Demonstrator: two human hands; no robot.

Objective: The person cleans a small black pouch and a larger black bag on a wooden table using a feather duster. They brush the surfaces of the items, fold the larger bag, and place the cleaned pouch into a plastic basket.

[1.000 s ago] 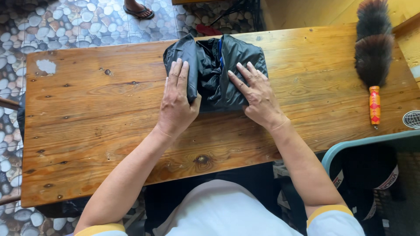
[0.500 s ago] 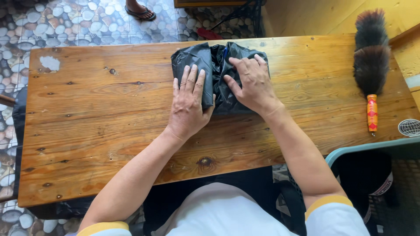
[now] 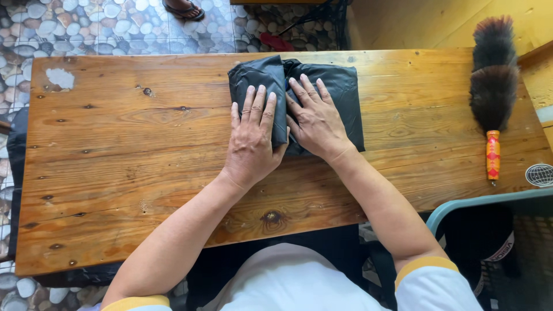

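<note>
black folded garment [image 3: 340, 86] sits mid-tabletop [image 3: 127, 161], far edge | left hand [image 3: 253, 141] and right hand [image 3: 314, 121] both flat, fingers spread, pressing it, gripping nothing | tip imo: keep palms flat, smooth outward from the center fold | feather duster [image 3: 492, 92] off right

Hidden and cut-off parts, head view

Left hand [image 3: 252, 138] and right hand [image 3: 315, 120] cover the middle of the black folded cloth [image 3: 345, 92]; its folds beneath them can't be seen. Sandalled foot [image 3: 183, 8] cut by top edge. Round sticker [image 3: 540, 174] cut by right edge. Teal chair [image 3: 461, 206] only partly in frame.
</note>
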